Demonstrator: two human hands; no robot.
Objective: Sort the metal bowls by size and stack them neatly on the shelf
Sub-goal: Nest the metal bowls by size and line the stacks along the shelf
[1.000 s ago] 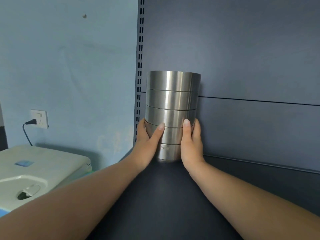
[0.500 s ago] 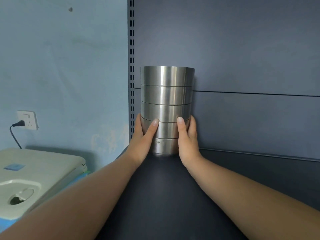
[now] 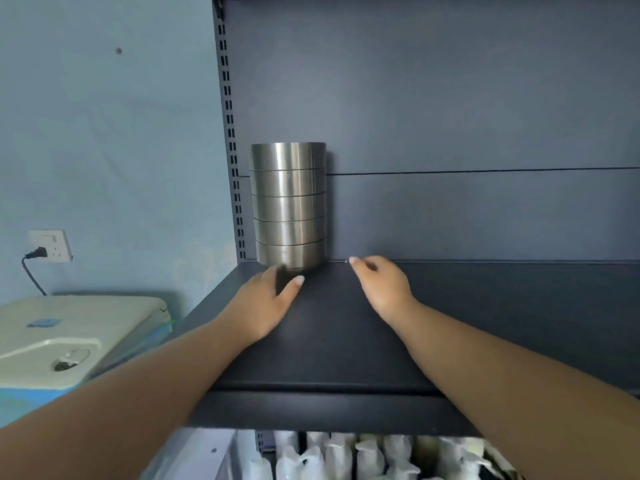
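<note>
A stack of several metal bowls (image 3: 288, 206) stands upright on the dark shelf (image 3: 329, 341), in its back left corner against the rear panel. The bowls look equal in width and sit nested in a straight column. My left hand (image 3: 265, 303) rests low on the shelf just in front of the stack, fingers apart, holding nothing. To the right of the stack's base, my right hand (image 3: 381, 285) hovers apart from it, fingers loosely spread and empty.
A slotted shelf upright (image 3: 232, 140) runs along the left of the stack. A cream appliance (image 3: 69, 337) sits lower left below a wall socket (image 3: 52, 245) with a plug. White bottles (image 3: 363, 455) fill the shelf below.
Both hands have let go of the stack and drawn back toward me. The stack stays standing at the back of the shelf. The view has pulled back and tilted down.
</note>
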